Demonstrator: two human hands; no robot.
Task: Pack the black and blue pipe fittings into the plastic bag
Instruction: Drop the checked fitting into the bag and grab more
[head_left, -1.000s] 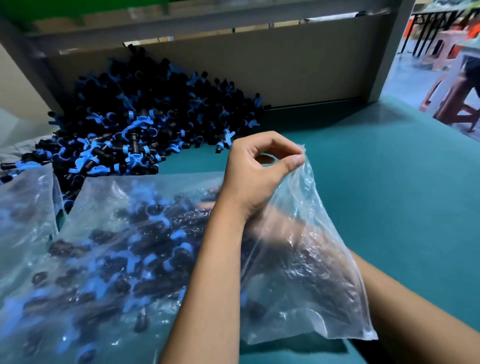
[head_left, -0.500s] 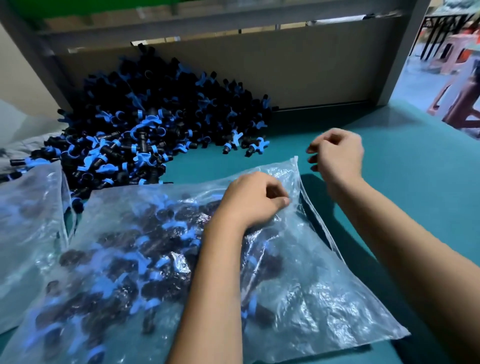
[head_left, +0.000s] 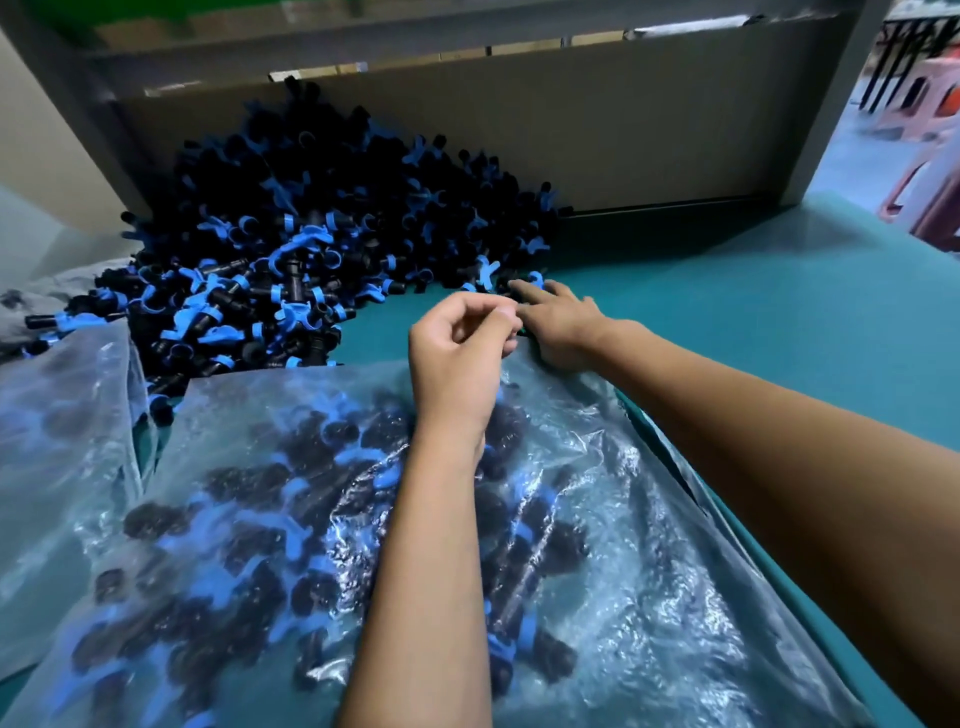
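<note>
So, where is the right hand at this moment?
The right hand is at the centre of the head view, reaching to the near right edge of the fittings pile, just beyond the left hand.

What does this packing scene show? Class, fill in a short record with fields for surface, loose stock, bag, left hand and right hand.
surface: green table
loose stock: pile of black and blue fittings against the back board
bag: clear plastic bag, lying flat, partly filled with fittings
left hand: pinches the bag's top edge
right hand: fingers stretched out, reaching the pile's near edge
</note>
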